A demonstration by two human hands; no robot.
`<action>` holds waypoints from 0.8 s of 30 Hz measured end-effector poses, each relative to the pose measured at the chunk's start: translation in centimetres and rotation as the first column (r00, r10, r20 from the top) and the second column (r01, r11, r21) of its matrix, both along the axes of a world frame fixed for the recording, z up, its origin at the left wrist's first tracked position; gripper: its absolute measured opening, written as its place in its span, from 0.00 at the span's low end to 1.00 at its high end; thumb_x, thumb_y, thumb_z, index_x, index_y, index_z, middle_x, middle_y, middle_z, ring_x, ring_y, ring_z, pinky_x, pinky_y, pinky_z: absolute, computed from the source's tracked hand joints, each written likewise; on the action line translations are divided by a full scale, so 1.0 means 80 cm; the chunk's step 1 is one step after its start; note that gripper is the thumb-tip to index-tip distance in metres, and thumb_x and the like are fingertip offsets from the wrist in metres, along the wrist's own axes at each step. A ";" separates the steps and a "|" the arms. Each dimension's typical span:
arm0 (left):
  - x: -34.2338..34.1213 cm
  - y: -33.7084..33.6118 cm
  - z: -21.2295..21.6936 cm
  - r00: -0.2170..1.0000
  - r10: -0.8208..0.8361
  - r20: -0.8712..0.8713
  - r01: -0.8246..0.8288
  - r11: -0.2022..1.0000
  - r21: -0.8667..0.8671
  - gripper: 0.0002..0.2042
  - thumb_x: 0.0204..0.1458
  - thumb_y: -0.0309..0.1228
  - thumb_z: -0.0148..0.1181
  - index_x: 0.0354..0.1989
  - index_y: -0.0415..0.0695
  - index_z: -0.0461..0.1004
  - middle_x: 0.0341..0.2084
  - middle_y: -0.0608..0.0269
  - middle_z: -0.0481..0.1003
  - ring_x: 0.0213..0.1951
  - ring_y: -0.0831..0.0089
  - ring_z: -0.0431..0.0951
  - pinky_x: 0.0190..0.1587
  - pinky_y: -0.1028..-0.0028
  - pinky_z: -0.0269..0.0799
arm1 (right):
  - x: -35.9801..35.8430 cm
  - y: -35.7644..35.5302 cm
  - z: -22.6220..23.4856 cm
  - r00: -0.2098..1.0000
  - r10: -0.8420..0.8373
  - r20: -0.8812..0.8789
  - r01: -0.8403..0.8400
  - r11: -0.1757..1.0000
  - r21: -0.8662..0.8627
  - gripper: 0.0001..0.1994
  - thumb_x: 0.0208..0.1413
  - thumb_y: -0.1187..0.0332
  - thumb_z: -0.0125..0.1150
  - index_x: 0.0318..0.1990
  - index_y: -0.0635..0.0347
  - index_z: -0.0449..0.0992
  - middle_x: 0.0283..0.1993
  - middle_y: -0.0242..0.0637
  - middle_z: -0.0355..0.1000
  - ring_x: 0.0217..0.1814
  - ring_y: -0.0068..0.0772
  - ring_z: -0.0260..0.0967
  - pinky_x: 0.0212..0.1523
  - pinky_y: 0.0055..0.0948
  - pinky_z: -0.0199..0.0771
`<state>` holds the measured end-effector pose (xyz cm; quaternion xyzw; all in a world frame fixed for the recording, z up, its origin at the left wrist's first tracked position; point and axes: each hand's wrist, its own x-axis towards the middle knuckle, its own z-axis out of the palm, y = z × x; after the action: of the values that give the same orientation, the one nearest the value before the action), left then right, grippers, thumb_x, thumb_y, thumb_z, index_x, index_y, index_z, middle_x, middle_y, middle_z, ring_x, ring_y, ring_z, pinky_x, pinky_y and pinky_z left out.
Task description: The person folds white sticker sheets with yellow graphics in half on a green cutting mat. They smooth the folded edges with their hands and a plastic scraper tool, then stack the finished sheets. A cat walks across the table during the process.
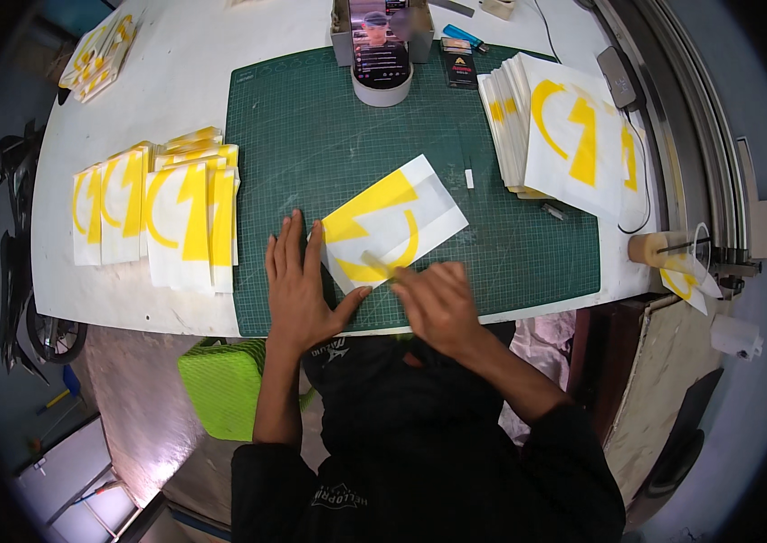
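Note:
A white sheet with a yellow cut-out design (438,204) lies slanted on the green cutting mat (284,118). My left hand (300,291) is open and flat at the sheet's left end, fingers pointing away from me, with the thumb at its near corner. Over the sheet's near edge my right hand (440,303) is closed on a small flat yellowish tool (376,264). Its end is blurred over the yellow design, and the fingers hide the rest, so its exact kind is unclear.
Stacks of similar sheets stand left (180,222) and right (573,136) of the sheet. A phone (381,45) on a round white stand, a dark small box (460,69) and a blue lighter (465,36) are at the back. A green stool (220,389) sits below the table.

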<state>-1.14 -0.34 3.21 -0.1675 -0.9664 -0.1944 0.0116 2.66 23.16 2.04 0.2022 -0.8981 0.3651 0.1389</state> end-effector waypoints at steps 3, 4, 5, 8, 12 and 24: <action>0.002 -0.004 0.001 1.000 -0.002 -0.015 0.002 1.000 0.018 0.51 0.49 0.57 0.72 0.75 0.35 0.58 0.76 0.33 0.51 0.78 0.39 0.49 0.77 0.39 0.40 | -0.029 0.031 -0.028 0.951 -0.188 -0.244 0.251 0.933 0.258 0.08 0.60 0.72 0.70 0.45 0.59 0.82 0.33 0.39 0.77 0.34 0.45 0.73 0.43 0.42 0.69; 0.001 -0.001 -0.001 1.000 -0.012 -0.020 0.013 0.999 0.035 0.51 0.49 0.56 0.73 0.75 0.36 0.57 0.76 0.34 0.51 0.78 0.38 0.49 0.76 0.38 0.40 | -0.042 0.054 -0.030 0.921 -0.293 -0.258 0.363 0.886 0.289 0.07 0.60 0.71 0.69 0.45 0.59 0.82 0.34 0.40 0.77 0.35 0.44 0.74 0.44 0.42 0.70; 0.006 -0.003 0.001 1.000 0.003 -0.024 -0.002 0.999 0.033 0.51 0.49 0.57 0.73 0.74 0.35 0.58 0.76 0.33 0.51 0.78 0.37 0.49 0.76 0.37 0.39 | -0.058 0.081 -0.022 0.880 -0.449 -0.157 0.475 0.844 0.248 0.06 0.61 0.71 0.68 0.44 0.60 0.81 0.35 0.40 0.79 0.35 0.44 0.74 0.45 0.41 0.71; 0.017 0.016 -0.002 0.995 0.078 -0.056 -0.077 0.997 0.011 0.50 0.50 0.58 0.71 0.72 0.33 0.59 0.75 0.30 0.51 0.77 0.35 0.48 0.75 0.34 0.38 | -0.067 0.111 -0.003 0.845 -0.531 -0.067 0.531 0.847 -0.020 0.05 0.61 0.74 0.67 0.43 0.62 0.80 0.39 0.41 0.80 0.38 0.43 0.76 0.49 0.44 0.70; 0.067 0.060 0.009 0.967 0.223 -0.125 -0.229 0.972 -0.043 0.50 0.51 0.61 0.69 0.68 0.27 0.64 0.74 0.25 0.51 0.77 0.30 0.46 0.73 0.28 0.35 | -0.028 0.110 0.014 0.884 -0.448 -0.134 0.444 0.894 -0.058 0.06 0.59 0.77 0.69 0.42 0.63 0.80 0.40 0.40 0.81 0.41 0.43 0.78 0.47 0.41 0.70; -0.142 0.055 -0.017 0.833 -0.554 0.000 0.548 0.823 0.150 0.24 0.70 0.33 0.50 0.74 0.46 0.65 0.76 0.49 0.58 0.77 0.48 0.55 0.79 0.46 0.44 | -0.059 0.058 0.012 0.984 0.007 -0.177 0.013 0.994 0.113 0.13 0.45 0.80 0.68 0.40 0.59 0.81 0.43 0.33 0.81 0.46 0.38 0.77 0.56 0.47 0.68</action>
<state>-12.49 4.04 1.84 -0.4336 -0.8604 -0.2623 -0.0541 -2.06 27.80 2.98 0.2400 -0.9017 0.2938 0.2072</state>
